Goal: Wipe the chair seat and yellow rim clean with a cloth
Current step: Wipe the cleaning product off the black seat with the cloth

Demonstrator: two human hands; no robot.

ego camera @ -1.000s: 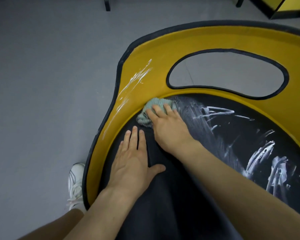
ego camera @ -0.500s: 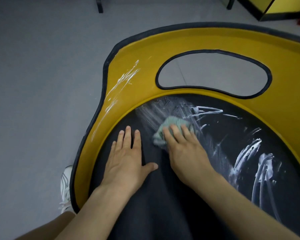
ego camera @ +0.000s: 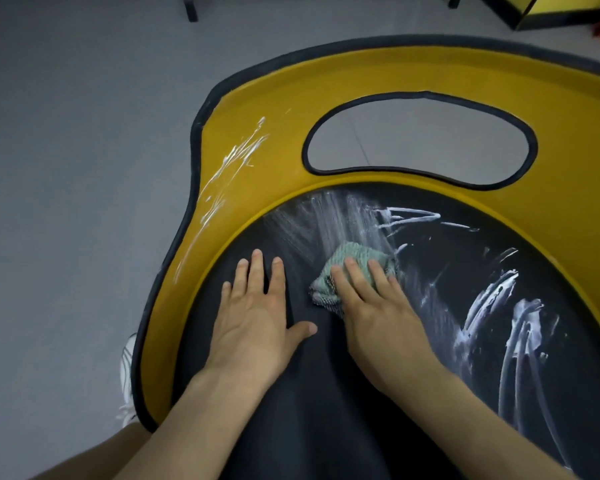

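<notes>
Chair seat (ego camera: 326, 393) is black and fills most of the view, with the yellow rim (ego camera: 291, 109) curving round its left and far edges. The cloth (ego camera: 357, 261), a small green wad, sits on the far-left part of the seat, just short of the rim, under the right hand (ego camera: 381, 306). There's no real grip on it: the fingers lie flat on top and press down, with nothing curled round it. The left hand (ego camera: 257, 317) is just beside it, flat on the seat, fingers straight, holding nothing.

What could go wrong imo: pinned by flat fingers only, the wad can bunch up or slip out on a hard push. Then bare fingertips drag through the white stuff. There's a thin white haze (ego camera: 326, 216) by the cloth, so it may be smearing more than lifting. The thick white streaks (ego camera: 499, 306) toward the seat's right edge and the scratchy marks (ego camera: 236, 161) on the rim's left side aren't wiped yet.

Room-wise, there's loads of open seat to the right. Going left, the other hand is in the way. At the far edge there's the seam where seat meets rim, then the cut-out (ego camera: 420, 136), and its black edging could snag the cloth.
</notes>
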